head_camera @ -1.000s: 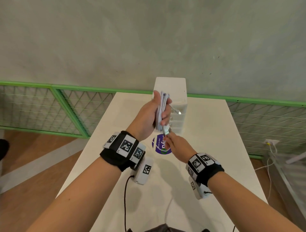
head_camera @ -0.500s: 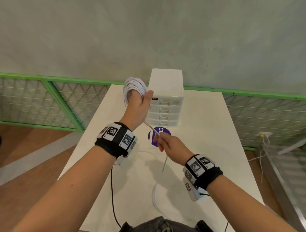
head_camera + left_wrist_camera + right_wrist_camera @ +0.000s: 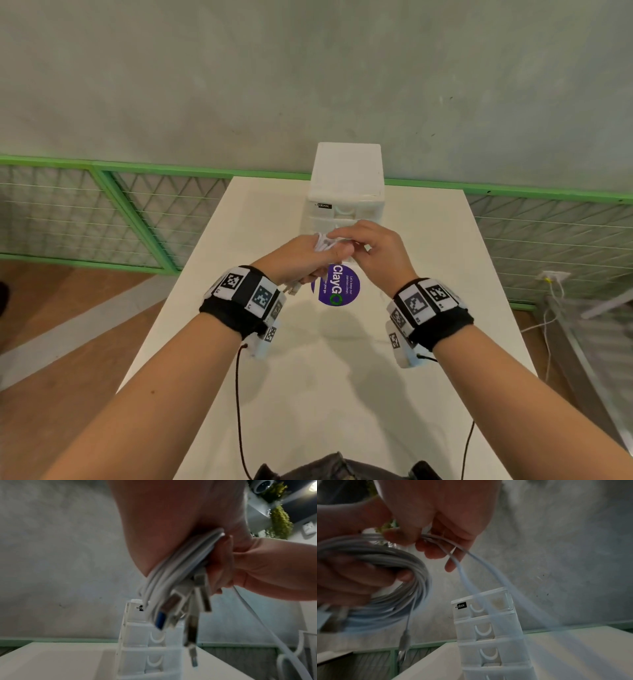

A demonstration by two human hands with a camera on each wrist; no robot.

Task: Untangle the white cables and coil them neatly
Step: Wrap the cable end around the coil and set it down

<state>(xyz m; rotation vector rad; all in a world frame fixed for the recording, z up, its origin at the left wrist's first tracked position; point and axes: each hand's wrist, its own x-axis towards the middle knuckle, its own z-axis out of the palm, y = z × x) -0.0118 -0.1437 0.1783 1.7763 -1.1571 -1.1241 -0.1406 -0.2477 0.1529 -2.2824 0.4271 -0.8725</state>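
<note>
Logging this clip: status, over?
Left hand grips the white cable coil. Right hand pinches a loose strand. Plugs dangling; nothing in the way.

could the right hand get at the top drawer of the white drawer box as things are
Probably not yet: the right hand sits just in front of the drawer box with nothing between, but its fingers pinch a loop of the white cables.

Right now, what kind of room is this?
Probably a shared workspace or café corner, though I can't be sure: a plain white table with a "keep our premises clean" sticker, a small drawer box, and green mesh fencing.
</note>
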